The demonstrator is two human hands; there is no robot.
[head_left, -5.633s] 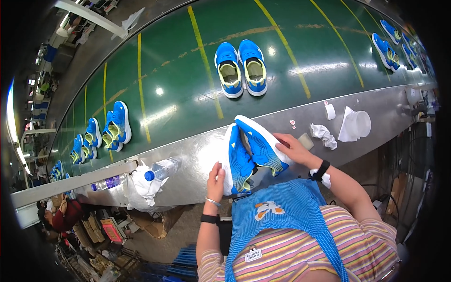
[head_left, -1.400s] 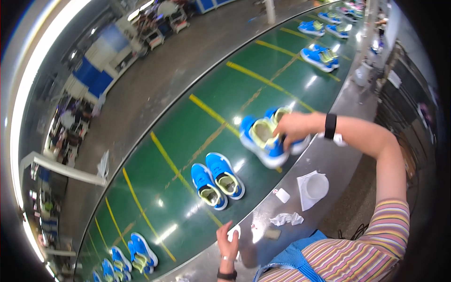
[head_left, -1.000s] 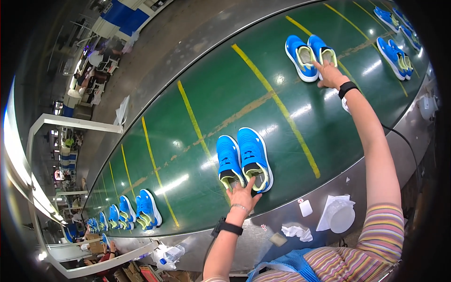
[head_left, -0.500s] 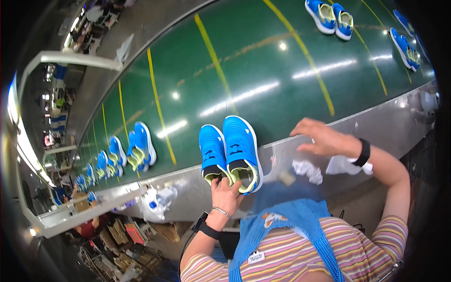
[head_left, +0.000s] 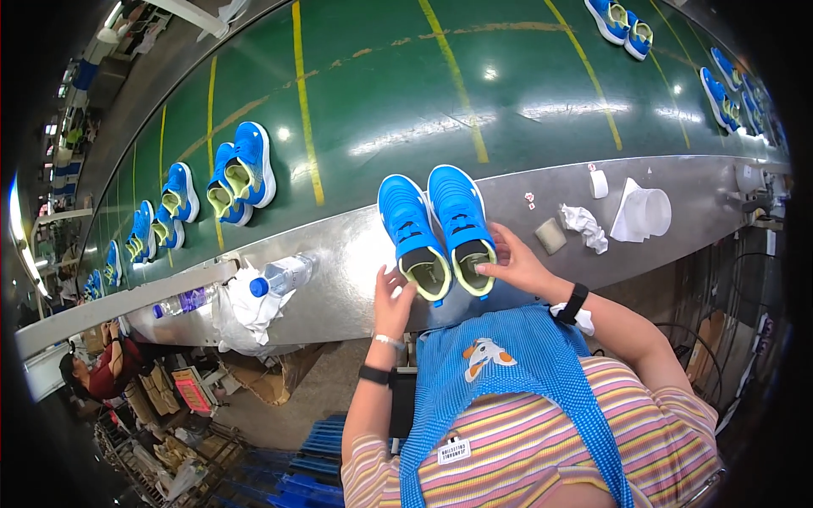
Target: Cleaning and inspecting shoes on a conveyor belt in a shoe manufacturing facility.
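Note:
A pair of blue sneakers with pale yellow-green collars and white soles rests at the belt's near edge, toes pointing away from me. My right hand (head_left: pixel 518 269) grips the right sneaker (head_left: pixel 457 201) at its heel opening, thumb at the inner collar and fingers along the outer side. Beside the heel of the left sneaker (head_left: pixel 403 206) is my left hand (head_left: pixel 393 306), its fingers apart and holding nothing. Whether its thumb touches the collar, I cannot tell.
A green conveyor belt (head_left: pixel 381 110) with yellow lines carries more blue sneakers (head_left: pixel 241 173) on both sides. On the metal ledge (head_left: pixel 339 254) lie a plastic bottle (head_left: pixel 284 275), crumpled paper (head_left: pixel 584 227), a beige block (head_left: pixel 550 236) and a white roll (head_left: pixel 599 184). A person (head_left: pixel 114 364) is at lower left.
My right hand has come in from the right and taken hold of the right sneaker. My left hand has let go of the left sneaker's heel. Shoes on the belt appear shifted as the view turned.

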